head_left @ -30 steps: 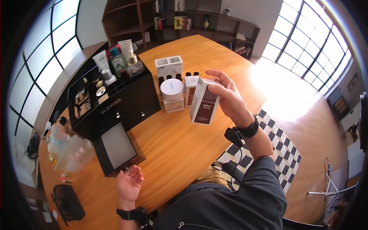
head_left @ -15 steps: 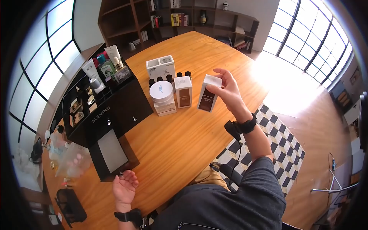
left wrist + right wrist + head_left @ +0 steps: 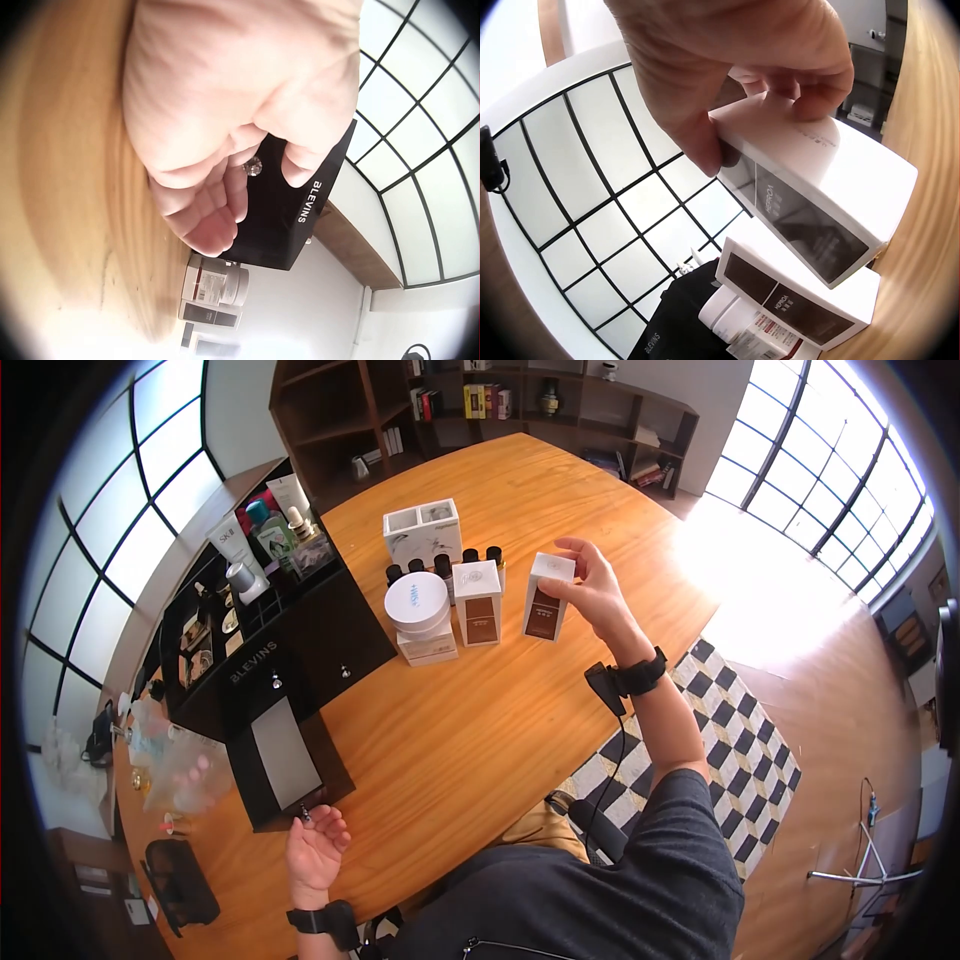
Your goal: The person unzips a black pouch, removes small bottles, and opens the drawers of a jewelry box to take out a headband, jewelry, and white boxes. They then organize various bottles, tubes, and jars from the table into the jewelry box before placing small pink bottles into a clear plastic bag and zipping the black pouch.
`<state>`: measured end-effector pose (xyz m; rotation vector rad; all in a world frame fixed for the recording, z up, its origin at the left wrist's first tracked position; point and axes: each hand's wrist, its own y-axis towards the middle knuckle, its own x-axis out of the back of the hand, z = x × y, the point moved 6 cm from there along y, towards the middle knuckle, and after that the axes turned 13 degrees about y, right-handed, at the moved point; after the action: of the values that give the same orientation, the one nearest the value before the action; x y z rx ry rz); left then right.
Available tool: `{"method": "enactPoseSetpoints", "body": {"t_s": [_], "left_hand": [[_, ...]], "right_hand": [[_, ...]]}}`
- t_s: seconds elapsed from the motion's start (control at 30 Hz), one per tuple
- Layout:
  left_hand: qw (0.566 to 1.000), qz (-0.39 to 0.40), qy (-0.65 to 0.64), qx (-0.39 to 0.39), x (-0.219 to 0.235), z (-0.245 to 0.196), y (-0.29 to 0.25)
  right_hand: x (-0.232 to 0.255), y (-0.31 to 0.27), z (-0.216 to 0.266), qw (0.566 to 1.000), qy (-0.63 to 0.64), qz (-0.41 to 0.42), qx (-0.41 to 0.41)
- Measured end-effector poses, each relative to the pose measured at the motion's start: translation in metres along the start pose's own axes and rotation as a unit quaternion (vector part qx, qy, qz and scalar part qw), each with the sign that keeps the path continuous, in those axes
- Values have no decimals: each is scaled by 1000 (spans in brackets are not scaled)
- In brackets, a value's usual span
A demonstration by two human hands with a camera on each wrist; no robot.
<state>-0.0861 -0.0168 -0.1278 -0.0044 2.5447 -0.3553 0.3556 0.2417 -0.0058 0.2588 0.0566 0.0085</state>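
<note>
My right hand (image 3: pixel 597 595) grips a white box with a brown label (image 3: pixel 545 610) by its upper part, upright at the table surface; in the right wrist view thumb and fingers pinch the box (image 3: pixel 802 195). A matching box (image 3: pixel 478 615) stands just left of it, beside a white round jar (image 3: pixel 417 603) on a small box (image 3: pixel 430 648). My left hand (image 3: pixel 316 855) lies palm up with loosely bent fingers at the knob of the pulled-out black drawer (image 3: pixel 335 765). In the left wrist view the knob (image 3: pixel 253 166) shows between thumb and fingers; contact is unclear.
The black organizer (image 3: pixel 300 650) holds tubes and bottles at the left. Behind the jar stand several black-capped bottles and a marbled white holder (image 3: pixel 423 545). Plastic bags (image 3: pixel 185 765) and a black case (image 3: pixel 182 882) lie at the table's left.
My right hand has lowered the tilted white box to the table surface beside the matching box, where it stands upright. The left hand has stayed by the drawer knob. The head view has shifted.
</note>
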Motion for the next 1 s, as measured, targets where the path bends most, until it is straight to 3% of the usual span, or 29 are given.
{"method": "enactPoseSetpoints", "body": {"t_s": [0.2, 0.4, 0.5, 0.6, 0.87, 1.0], "left_hand": [[999, 26, -19, 3, -3, -2, 2], [1000, -13, 1, -9, -8, -12, 17], [999, -42, -10, -31, -2, -24, 41], [996, -75, -18, -51, -1, -39, 65], [982, -161, -17, -96, 4, -60, 122], [986, -147, 8, -79, -21, -57, 119]], "right_hand": [[-17, 7, -36, 989, 16, 148, -7], [-25, 6, -55, 979, 104, 175, -19], [-30, 8, -82, 964, 53, 226, -130], [-30, 7, -79, 967, 20, 204, -153], [-32, 7, -77, 966, 75, 220, -110], [-32, 7, -81, 962, 92, 230, -114]]}}
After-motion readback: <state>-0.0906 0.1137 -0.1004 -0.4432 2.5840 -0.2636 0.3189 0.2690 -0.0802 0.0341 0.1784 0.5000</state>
